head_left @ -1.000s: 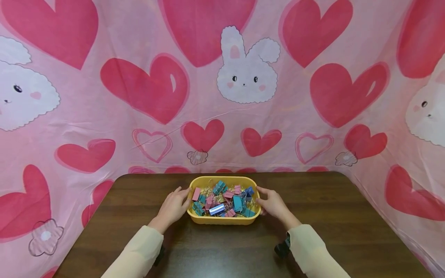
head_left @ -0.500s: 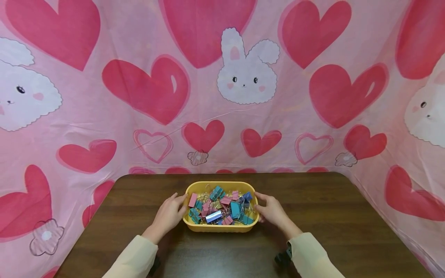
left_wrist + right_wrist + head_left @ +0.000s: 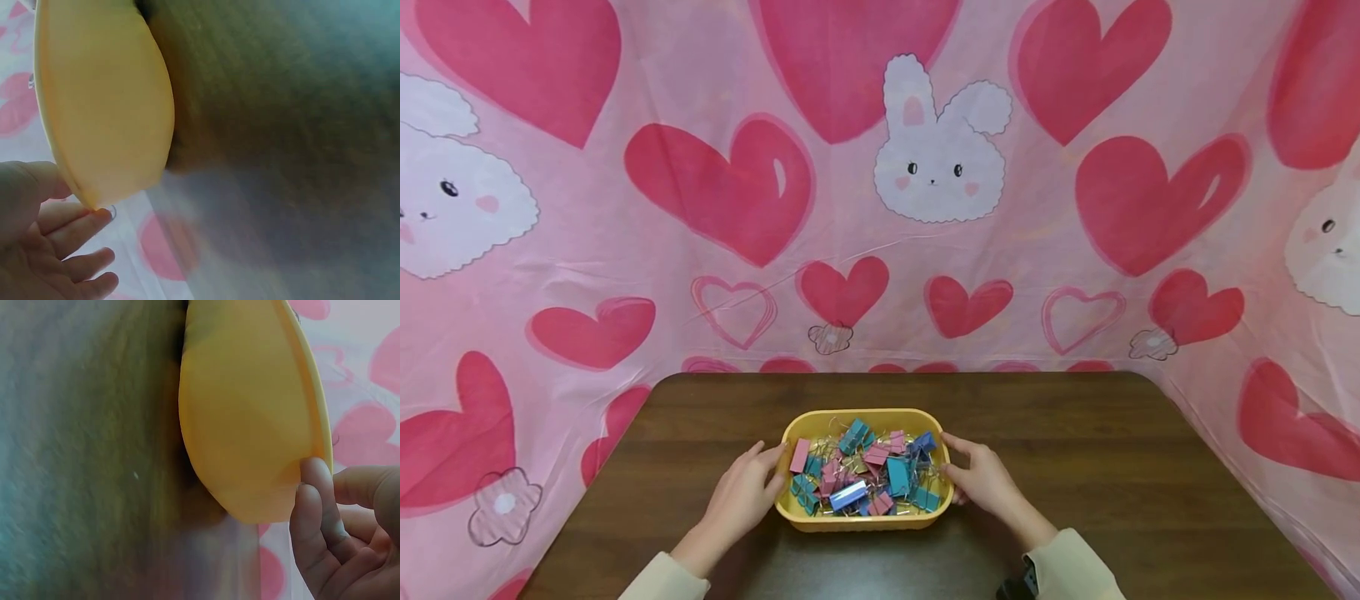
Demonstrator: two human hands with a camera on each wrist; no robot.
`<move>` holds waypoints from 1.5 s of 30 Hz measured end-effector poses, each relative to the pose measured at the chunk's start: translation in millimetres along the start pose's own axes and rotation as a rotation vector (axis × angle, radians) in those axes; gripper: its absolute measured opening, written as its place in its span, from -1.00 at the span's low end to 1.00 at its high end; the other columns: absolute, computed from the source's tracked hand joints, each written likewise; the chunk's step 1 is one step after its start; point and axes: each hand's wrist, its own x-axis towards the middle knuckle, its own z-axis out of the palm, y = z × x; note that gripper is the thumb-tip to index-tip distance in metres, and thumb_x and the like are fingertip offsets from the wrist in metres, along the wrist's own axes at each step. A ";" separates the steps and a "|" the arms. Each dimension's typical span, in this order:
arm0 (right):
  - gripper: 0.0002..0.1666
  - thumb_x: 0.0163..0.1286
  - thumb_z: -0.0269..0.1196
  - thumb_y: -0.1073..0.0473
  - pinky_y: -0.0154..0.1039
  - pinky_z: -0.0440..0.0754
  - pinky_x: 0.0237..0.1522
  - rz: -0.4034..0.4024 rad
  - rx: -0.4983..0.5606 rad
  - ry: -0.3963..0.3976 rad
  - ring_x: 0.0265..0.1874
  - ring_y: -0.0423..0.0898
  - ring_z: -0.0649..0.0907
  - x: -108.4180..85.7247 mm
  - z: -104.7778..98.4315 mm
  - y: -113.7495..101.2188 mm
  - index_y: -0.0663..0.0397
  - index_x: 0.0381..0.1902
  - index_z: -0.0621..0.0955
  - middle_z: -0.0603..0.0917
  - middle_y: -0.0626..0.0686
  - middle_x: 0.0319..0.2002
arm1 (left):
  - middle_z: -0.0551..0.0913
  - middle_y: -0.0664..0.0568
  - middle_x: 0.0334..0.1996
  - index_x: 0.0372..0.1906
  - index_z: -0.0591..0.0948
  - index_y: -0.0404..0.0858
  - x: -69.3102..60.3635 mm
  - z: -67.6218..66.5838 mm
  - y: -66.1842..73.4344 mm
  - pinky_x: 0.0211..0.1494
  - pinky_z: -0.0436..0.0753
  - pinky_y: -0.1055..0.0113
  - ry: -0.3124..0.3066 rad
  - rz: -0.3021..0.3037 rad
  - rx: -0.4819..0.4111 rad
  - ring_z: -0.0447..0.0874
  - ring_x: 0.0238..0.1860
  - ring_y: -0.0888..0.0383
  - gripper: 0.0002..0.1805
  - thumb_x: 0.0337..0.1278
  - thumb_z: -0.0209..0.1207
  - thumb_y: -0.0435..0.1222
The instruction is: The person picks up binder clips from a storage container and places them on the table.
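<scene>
A bare left hand (image 3: 737, 493) and right hand (image 3: 988, 481) pinch opposite ends of a yellow, round-cornered plastic tub (image 3: 865, 525) of pink, teal and blue metal binder clips (image 3: 898, 477)

The person's sleeved left arm (image 3: 696, 550) and right arm (image 3: 1033, 533) reach forward from the lower edge of the head view, slanting inward. The left hand (image 3: 737, 493) and right hand (image 3: 988, 482) face each other, apart, both holding in a pinch. The left thumb (image 3: 39, 180) opposes fingers (image 3: 90, 264) that fan out, the lower ones loosely bent. The right thumb (image 3: 357, 484) opposes bent fingers (image 3: 307, 515) lying close together.
</scene>
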 end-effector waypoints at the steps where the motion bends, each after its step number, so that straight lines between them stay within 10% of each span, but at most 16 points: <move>1: -0.36 0.22 0.23 0.29 -0.14 0.62 -0.65 -0.008 0.000 -0.002 -0.82 -0.06 0.53 -2.0 1.2 -0.6 0.24 0.27 0.36 0.49 0.00 -0.77 | 0.59 -0.20 -0.04 0.01 0.58 -0.43 -3.5 -1.1 -0.1 0.14 0.32 -0.17 0.009 0.005 -0.001 0.38 0.13 -0.27 -0.61 0.02 0.19 -0.39; 24: -0.37 0.21 0.23 0.32 -0.10 0.58 -0.75 -0.099 0.061 -0.054 -0.87 -0.16 0.51 -37.7 17.2 0.7 0.39 0.24 0.35 0.49 -0.03 -0.84 | 0.59 -0.11 0.00 0.04 0.59 -0.33 -52.0 -10.0 0.0 0.08 0.36 -0.21 0.009 -0.077 -0.030 0.35 0.17 -0.22 -0.61 0.03 0.20 -0.37; 45: -0.36 0.22 0.28 0.16 -0.16 0.55 -0.77 -0.172 -0.004 -0.058 -0.84 -0.11 0.53 -39.6 13.1 -0.1 0.39 0.19 0.41 0.52 -0.03 -0.76 | 0.54 -0.12 0.06 0.11 0.54 -0.34 -54.5 -6.4 -1.7 0.12 0.36 -0.14 -0.021 -0.134 -0.072 0.33 0.21 -0.14 -0.56 0.07 0.18 -0.33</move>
